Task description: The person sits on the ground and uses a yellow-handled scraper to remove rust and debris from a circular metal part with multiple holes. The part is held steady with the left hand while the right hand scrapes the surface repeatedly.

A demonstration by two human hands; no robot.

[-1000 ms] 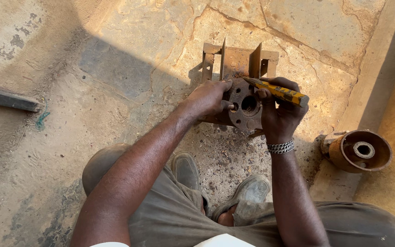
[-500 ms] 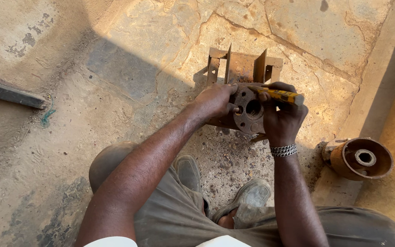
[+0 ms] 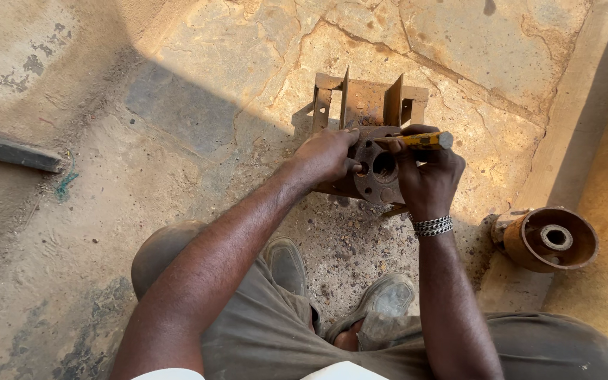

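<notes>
A rusty round flange plate (image 3: 381, 172) with a centre hole and small bolt holes stands on edge on the stone floor. Behind it lies a rusty steel bracket (image 3: 367, 102) with upright fins. My left hand (image 3: 328, 156) grips the flange's left rim and steadies it. My right hand (image 3: 427, 176) holds a yellow-handled tool (image 3: 416, 140) lying across the top of the flange, its tip pointing left. A metal chain bracelet circles my right wrist.
A rusty cup-shaped hub (image 3: 549, 239) lies at the right by a raised concrete kerb (image 3: 571, 127). A dark metal bar (image 3: 12, 151) lies on the sandy floor at far left. My knees and dusty shoes (image 3: 381, 299) fill the bottom of the view.
The view has shifted slightly. Both hands stay on the flange; the yellow tool has levelled out across its top edge.
</notes>
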